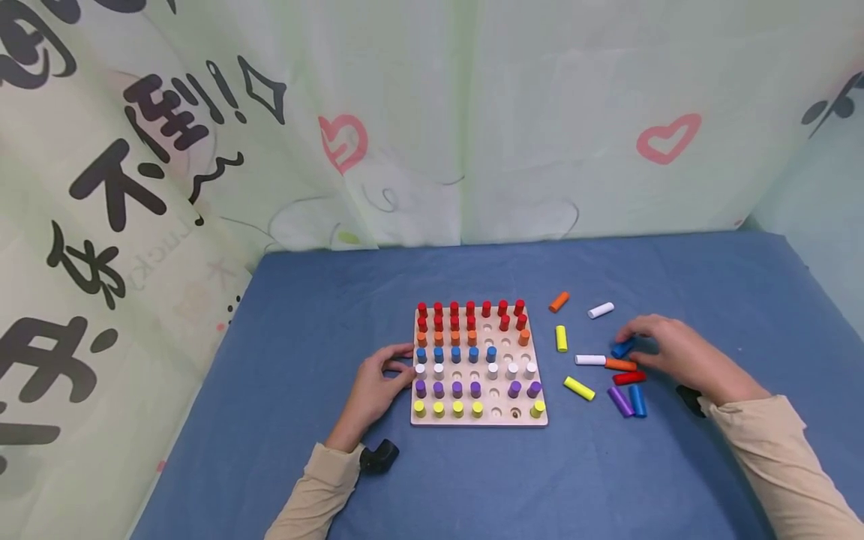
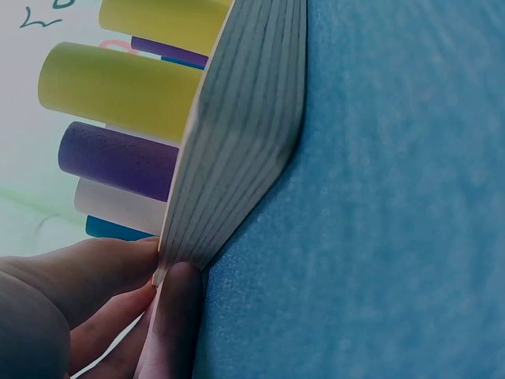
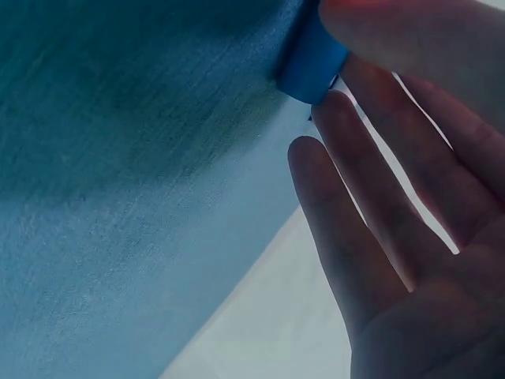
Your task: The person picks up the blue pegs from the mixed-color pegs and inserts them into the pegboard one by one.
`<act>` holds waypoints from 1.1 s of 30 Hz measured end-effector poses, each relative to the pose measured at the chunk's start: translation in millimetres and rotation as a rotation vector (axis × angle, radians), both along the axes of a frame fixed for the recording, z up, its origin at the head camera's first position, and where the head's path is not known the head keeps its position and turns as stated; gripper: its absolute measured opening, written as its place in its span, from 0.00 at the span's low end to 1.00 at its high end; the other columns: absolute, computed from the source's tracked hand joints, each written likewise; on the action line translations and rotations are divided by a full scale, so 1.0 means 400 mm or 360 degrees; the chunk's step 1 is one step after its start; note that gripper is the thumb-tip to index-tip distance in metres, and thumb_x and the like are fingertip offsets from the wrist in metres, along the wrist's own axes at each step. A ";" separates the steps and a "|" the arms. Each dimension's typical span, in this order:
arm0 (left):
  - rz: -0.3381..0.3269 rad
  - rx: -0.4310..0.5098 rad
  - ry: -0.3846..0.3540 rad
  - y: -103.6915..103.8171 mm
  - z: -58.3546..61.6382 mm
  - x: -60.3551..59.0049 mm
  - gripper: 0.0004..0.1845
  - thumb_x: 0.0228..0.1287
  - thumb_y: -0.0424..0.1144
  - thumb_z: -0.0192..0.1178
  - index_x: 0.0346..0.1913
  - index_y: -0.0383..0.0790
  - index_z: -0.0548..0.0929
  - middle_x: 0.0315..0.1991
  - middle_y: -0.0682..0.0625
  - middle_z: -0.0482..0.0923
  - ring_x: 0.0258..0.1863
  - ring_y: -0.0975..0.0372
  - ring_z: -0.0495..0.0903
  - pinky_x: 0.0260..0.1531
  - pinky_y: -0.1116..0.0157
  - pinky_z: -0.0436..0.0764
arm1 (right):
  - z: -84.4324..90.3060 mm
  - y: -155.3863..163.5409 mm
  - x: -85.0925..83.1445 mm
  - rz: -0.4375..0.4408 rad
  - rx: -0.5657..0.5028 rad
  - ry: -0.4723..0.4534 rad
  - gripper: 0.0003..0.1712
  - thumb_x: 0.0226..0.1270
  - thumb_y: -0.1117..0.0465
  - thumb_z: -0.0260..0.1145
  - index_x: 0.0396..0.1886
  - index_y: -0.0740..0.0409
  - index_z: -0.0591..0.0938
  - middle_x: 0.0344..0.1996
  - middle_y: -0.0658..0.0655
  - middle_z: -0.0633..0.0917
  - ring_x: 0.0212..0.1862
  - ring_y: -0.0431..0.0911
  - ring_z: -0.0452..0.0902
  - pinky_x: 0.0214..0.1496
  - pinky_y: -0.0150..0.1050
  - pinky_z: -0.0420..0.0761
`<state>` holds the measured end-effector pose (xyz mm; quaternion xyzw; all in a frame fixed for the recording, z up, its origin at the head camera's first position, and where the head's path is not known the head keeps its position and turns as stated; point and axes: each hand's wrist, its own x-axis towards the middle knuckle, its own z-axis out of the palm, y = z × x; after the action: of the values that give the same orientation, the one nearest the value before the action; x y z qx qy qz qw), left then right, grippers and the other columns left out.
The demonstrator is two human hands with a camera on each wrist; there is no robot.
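A wooden pegboard (image 1: 445, 421) stands on the blue cloth, with rows of red, orange, blue, white, purple and yellow pegs upright in it and several bare holes toward its right side. My left hand (image 1: 376, 384) grips the board's left edge; in the left wrist view its fingertips (image 2: 177, 292) meet the layered side and top rim. To the right of the board, my right hand (image 1: 675, 358) pinches a blue peg (image 1: 622, 348) between thumb and fingers. The right wrist view shows that blue peg (image 3: 310, 67) under the thumb, the other fingers spread out.
Loose pegs lie right of the board: a white peg (image 1: 601, 310), an orange peg (image 1: 559, 301), a yellow peg (image 1: 562, 338), a red peg (image 1: 629, 378), a purple peg (image 1: 620, 401) and others. A printed curtain (image 1: 526, 150) hangs behind the table.
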<state>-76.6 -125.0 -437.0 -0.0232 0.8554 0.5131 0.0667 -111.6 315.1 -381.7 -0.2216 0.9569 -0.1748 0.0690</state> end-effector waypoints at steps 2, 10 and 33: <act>-0.0001 -0.0001 0.0002 0.000 0.000 0.000 0.21 0.65 0.34 0.65 0.61 0.42 0.80 0.54 0.47 0.82 0.42 0.60 0.82 0.38 0.66 0.83 | -0.001 -0.001 -0.002 0.0007 0.0005 -0.0003 0.14 0.53 0.72 0.75 0.40 0.60 0.86 0.41 0.58 0.86 0.45 0.57 0.80 0.49 0.58 0.80; -0.0012 0.0014 0.0001 -0.002 -0.001 -0.001 0.21 0.65 0.34 0.65 0.61 0.41 0.80 0.54 0.47 0.82 0.43 0.60 0.82 0.38 0.66 0.84 | -0.006 -0.005 -0.006 0.0015 0.0044 0.0010 0.14 0.53 0.73 0.74 0.40 0.61 0.87 0.40 0.59 0.86 0.46 0.58 0.80 0.49 0.58 0.79; -0.0015 0.0026 0.0002 -0.002 -0.004 -0.001 0.21 0.66 0.34 0.65 0.61 0.41 0.80 0.54 0.46 0.81 0.43 0.60 0.82 0.37 0.67 0.83 | 0.005 -0.017 0.002 -0.0026 0.0026 -0.0003 0.20 0.57 0.70 0.73 0.51 0.62 0.85 0.43 0.59 0.87 0.44 0.54 0.83 0.47 0.55 0.82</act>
<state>-77.1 -125.7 -438.6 -0.0181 0.8512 0.5199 0.0688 -110.6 308.2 -379.7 -0.2130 0.9600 -0.1678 0.0702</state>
